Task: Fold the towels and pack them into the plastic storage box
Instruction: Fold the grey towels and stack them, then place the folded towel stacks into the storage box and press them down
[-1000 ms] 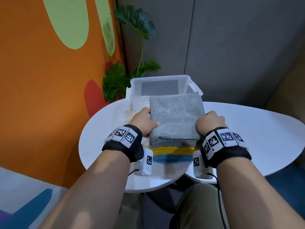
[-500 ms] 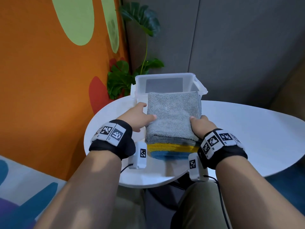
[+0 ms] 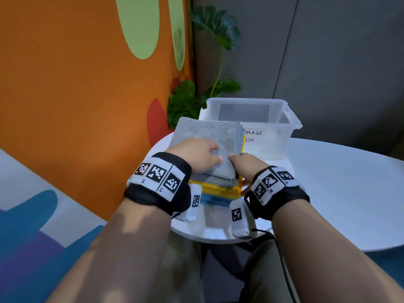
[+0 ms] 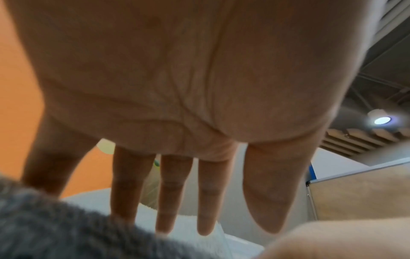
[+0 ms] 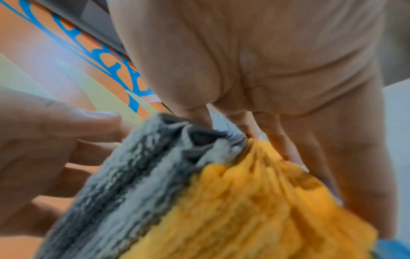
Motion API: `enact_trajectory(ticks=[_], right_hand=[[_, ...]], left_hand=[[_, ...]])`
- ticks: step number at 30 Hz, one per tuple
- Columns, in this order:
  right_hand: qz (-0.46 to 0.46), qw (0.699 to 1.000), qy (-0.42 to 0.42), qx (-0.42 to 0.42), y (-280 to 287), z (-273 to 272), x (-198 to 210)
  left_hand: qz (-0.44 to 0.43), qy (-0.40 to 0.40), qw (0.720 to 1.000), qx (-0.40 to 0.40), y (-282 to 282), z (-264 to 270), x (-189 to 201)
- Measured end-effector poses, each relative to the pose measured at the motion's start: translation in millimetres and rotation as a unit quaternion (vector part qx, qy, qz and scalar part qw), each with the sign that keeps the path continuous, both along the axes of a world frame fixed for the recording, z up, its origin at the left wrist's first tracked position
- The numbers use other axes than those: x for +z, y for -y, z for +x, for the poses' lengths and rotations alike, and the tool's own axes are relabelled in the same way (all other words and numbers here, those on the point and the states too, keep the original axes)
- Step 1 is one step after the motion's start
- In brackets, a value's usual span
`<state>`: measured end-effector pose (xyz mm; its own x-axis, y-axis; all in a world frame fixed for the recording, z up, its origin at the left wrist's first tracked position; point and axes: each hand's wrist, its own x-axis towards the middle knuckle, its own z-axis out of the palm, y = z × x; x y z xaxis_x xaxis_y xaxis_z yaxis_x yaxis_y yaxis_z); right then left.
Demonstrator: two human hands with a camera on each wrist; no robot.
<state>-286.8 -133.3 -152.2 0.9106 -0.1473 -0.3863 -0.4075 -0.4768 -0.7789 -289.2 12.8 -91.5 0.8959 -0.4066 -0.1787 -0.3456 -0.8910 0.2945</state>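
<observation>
A folded stack has a grey towel (image 3: 209, 132) on top, a yellow towel (image 3: 218, 189) under it and a blue towel (image 3: 214, 200) at the bottom. It sits left of the clear plastic storage box (image 3: 290, 119), apparently raised off the white table (image 3: 338, 193). My left hand (image 3: 196, 154) lies on the grey towel, its fingers (image 4: 173, 192) straight in the left wrist view. My right hand (image 3: 244, 165) grips the stack's near right corner. In the right wrist view its thumb digs into the grey towel (image 5: 133, 175) and its fingers run along the yellow towel (image 5: 244, 210).
The box is open, looks empty and carries a handwritten label. A leafy plant (image 3: 185, 101) stands behind the table's left end, against an orange wall (image 3: 87, 106). Grey panels close off the back. My knees are under the table's near edge.
The stack has moved left, from in front of the box to beside it. My left hand went from its side onto its top; my right hand slid to the near corner.
</observation>
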Motion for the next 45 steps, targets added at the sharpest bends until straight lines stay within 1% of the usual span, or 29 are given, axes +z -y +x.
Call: enact_trajectory(ticks=[2, 5, 7, 9, 10, 12, 16, 17, 19, 21, 23, 25, 27, 30, 31, 36, 41, 45], right_hand=[[0.031, 1.0, 0.0, 0.006, -10, 3, 0], [0.042, 0.999, -0.006, 0.027, -22, 8, 0], [0.061, 0.997, -0.013, 0.036, -30, 10, 2], [0.083, 0.995, -0.011, 0.062, -37, 15, 1], [0.102, 0.993, -0.014, 0.058, -41, 18, 1], [0.136, 0.99, -0.029, 0.039, -48, 24, -2], [0.133, 0.989, -0.041, 0.049, -58, 43, -9], [0.107, 0.992, -0.036, 0.057, -59, 48, -10], [0.009, 0.997, 0.0, 0.075, -58, 60, -11], [-0.078, 0.994, 0.076, 0.033, -51, 73, -9], [-0.12, 0.981, 0.153, -0.028, -40, 81, -4], [-0.158, 0.964, 0.2, -0.075, -28, 88, 1], [-0.195, 0.953, 0.222, -0.069, -20, 94, 2], [-0.24, 0.954, 0.18, -0.005, -10, 99, 2], [-0.254, 0.952, 0.17, 0.003, -7, 99, 3], [-0.322, 0.933, 0.156, -0.026, 8, 98, 9], [-0.344, 0.928, 0.138, -0.042, 21, 87, 7], [-0.355, 0.929, 0.102, -0.038, 25, 74, 11]], left_hand=[[0.021, -0.016, 1.0, -0.003, -5, 0, -7], [0.044, -0.034, 0.998, -0.006, -16, 6, -20], [0.075, -0.047, 0.996, 0.012, -25, 14, -30], [0.106, -0.059, 0.992, 0.042, -35, 21, -38], [0.113, -0.064, 0.99, 0.057, -40, 24, -41], [0.118, -0.064, 0.988, 0.08, -48, 29, -44], [0.114, -0.058, 0.986, 0.104, -60, 42, -48], [0.111, -0.062, 0.986, 0.11, -62, 46, -50], [0.105, -0.067, 0.986, 0.114, -65, 52, -52], [0.103, -0.068, 0.986, 0.113, -66, 56, -54], [0.103, -0.07, 0.986, 0.112, -65, 59, -55], [0.102, -0.075, 0.986, 0.112, -63, 61, -56], [0.101, -0.077, 0.986, 0.112, -63, 62, -58], [0.101, -0.076, 0.986, 0.113, -63, 62, -59], [0.101, -0.075, 0.986, 0.113, -63, 62, -59], [0.1, -0.076, 0.985, 0.116, -63, 61, -58], [0.097, -0.076, 0.986, 0.115, -64, 64, -60], [0.093, -0.079, 0.986, 0.111, -66, 69, -64]])
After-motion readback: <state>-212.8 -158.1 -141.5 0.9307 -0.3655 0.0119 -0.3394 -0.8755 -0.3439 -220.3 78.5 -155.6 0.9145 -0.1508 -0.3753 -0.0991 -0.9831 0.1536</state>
